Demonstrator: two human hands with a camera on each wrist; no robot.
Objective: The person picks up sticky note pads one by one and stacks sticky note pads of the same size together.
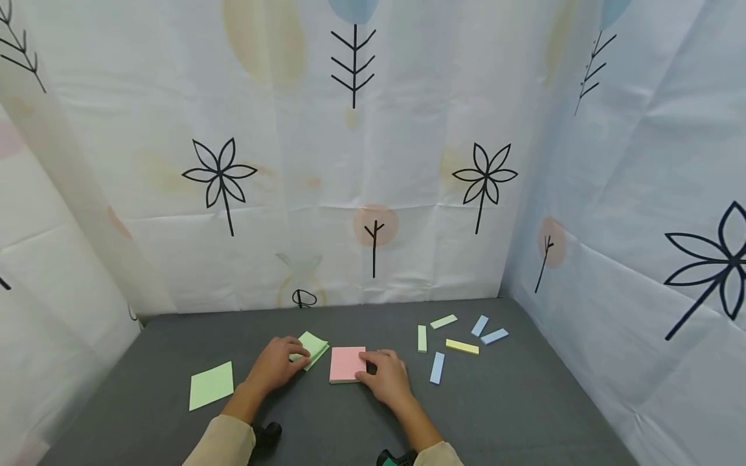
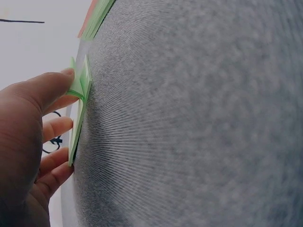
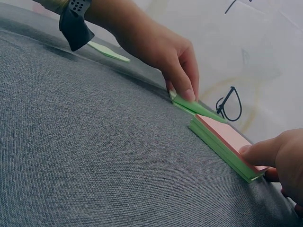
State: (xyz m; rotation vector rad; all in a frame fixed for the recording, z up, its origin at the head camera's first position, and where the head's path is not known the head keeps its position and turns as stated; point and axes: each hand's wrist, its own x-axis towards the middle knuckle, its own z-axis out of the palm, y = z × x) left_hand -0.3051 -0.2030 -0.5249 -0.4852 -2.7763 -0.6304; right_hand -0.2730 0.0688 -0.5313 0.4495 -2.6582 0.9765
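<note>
Your left hand (image 1: pixel 280 364) is pinching the green pad (image 1: pixel 313 347), its thumb and fingers closing on a bent-up sheet while the other fingers are spreading along the pad's far side. Your right hand (image 1: pixel 387 375) is gripping the pink stack (image 1: pixel 345 364) by its right edge, thumb pressing on top and fingers curling at the side; green layers are showing along the stack's near edge.

Reading from the stack, the green pad is lying just beside it at 10 o'clock, and a loose green note (image 1: pixel 211 386) is resting well apart at about 9, near your left forearm. Two pale green strips (image 1: pixel 422 338), three blue strips (image 1: pixel 437 367) and a yellow strip (image 1: pixel 462 347) are scattering between 2 and 3, the closest sitting near your right hand. The grey table (image 1: pixel 495 414) is meeting the wall cloth (image 1: pixel 419 272) at 12 and stretching widest toward 4, where you are having the most room.
</note>
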